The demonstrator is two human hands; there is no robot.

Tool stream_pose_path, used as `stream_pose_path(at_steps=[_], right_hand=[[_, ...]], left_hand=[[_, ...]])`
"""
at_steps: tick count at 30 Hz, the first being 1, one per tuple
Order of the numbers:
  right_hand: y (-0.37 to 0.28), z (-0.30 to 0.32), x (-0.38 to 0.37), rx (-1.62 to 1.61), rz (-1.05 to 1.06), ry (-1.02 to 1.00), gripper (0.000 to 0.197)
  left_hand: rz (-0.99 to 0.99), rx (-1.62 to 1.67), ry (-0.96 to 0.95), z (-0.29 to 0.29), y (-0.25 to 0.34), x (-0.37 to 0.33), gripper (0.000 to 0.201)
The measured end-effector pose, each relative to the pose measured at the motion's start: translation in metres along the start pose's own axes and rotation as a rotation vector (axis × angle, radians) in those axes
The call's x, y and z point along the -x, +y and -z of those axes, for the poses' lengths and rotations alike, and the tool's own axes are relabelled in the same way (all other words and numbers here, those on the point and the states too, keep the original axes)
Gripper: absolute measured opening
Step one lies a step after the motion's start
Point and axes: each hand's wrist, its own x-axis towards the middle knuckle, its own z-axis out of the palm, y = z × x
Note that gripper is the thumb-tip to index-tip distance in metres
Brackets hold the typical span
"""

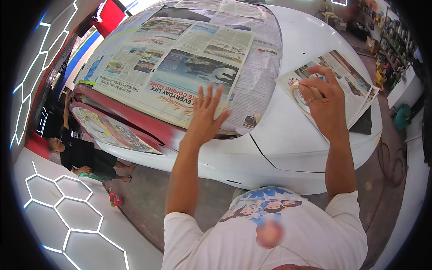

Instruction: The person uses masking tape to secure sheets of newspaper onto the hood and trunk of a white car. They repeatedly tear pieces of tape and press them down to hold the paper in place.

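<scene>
Currently, the left hand [208, 113] is spread wide, palm down and holding nothing, over the lower edge of a printed newspaper sheet [198, 67] on the car's glass; whether the palm presses on it, I cannot tell. That sheet overlaps other newspaper pages covering the window, next to a dark red door frame [126, 114]. The right hand [323, 99] is partly curled, thumb and fingers closed around a pale roll of tape [296, 93], just above a folded newspaper stack [353, 85]. This stack rests on the white car panel [301, 54], with a dark sheet [362, 123] sticking out from under its lower corner. Off to the left, a co-worker in a dark shirt [77, 150] stands beside the car, and a red bucket [116, 199] sits on the floor nearby.
</scene>
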Motion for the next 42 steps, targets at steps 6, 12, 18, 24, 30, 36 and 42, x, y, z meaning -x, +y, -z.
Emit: stream_pose_path(at_steps=[6,12,18,24,30,36,42], right_hand=[[0.017,0.029,0.044,-0.317,-0.289,-0.038,0.013],[0.026,0.022,0.062,-0.393,-0.341,-0.072,0.014],[0.027,0.018,0.071,-0.438,-0.307,-0.095,0.020],[0.005,0.005,0.066,-0.468,-0.357,-0.354,0.032],[-0.020,-0.016,0.048,-0.427,-0.347,-0.547,0.041],[-0.039,-0.019,0.047,-0.334,-0.088,-0.556,0.044],[-0.047,-0.024,0.045,-0.149,0.111,-0.611,0.048]], left_hand=[[-0.016,-0.543,-0.143,0.042,-0.041,0.019,0.073],[-0.031,-0.579,-0.229,0.015,-0.051,0.017,0.088],[0.009,-0.450,-0.115,0.022,-0.033,0.013,0.084],[0.068,0.448,0.188,0.050,0.029,0.008,0.046],[0.209,0.974,0.041,0.020,0.090,0.017,0.030],[0.314,0.964,-0.060,0.022,0.125,0.004,0.029],[0.252,0.831,-0.066,0.026,0.110,0.010,0.021]])
